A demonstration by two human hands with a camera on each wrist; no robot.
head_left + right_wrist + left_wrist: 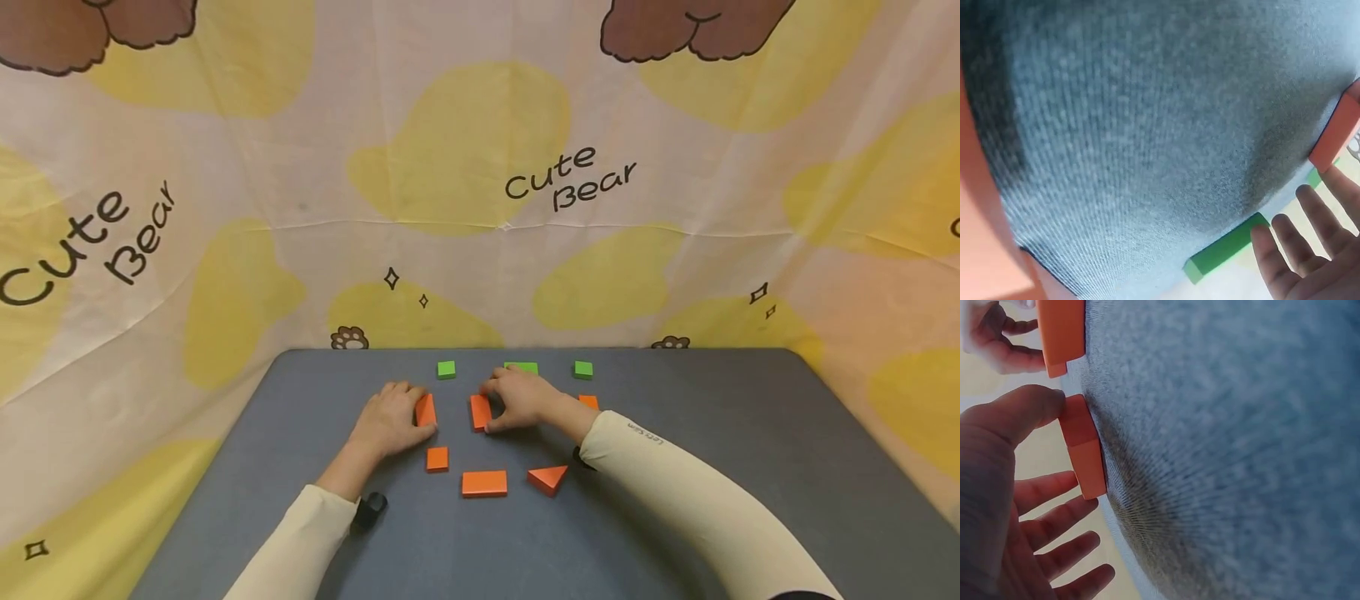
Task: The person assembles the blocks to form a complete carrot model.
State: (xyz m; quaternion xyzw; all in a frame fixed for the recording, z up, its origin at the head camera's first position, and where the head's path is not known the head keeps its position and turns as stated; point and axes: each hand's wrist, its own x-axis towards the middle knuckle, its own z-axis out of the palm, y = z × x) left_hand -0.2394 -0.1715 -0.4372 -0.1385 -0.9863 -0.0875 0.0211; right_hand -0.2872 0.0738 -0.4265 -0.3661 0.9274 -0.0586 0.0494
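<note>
In the head view, my left hand (387,421) pinches an orange block (426,411) lengthwise. Its thumb presses one end of that block (1085,450) and the index finger touches the other, with the remaining fingers spread in the left wrist view. To the right, my right hand (525,398) holds an orange rectangular block (480,414) between thumb and fingertips. Part of this block (1337,130) shows at the right edge of the right wrist view. Both blocks stand on the grey table, a short gap apart.
Nearer lie an orange square block (437,459), an orange rectangular block (483,483) and an orange triangular block (548,479). Green blocks (446,369) line the far side, one (521,367) partly behind my right hand. Another orange block (588,402) is beside my right wrist. A patterned curtain (465,275) hangs behind.
</note>
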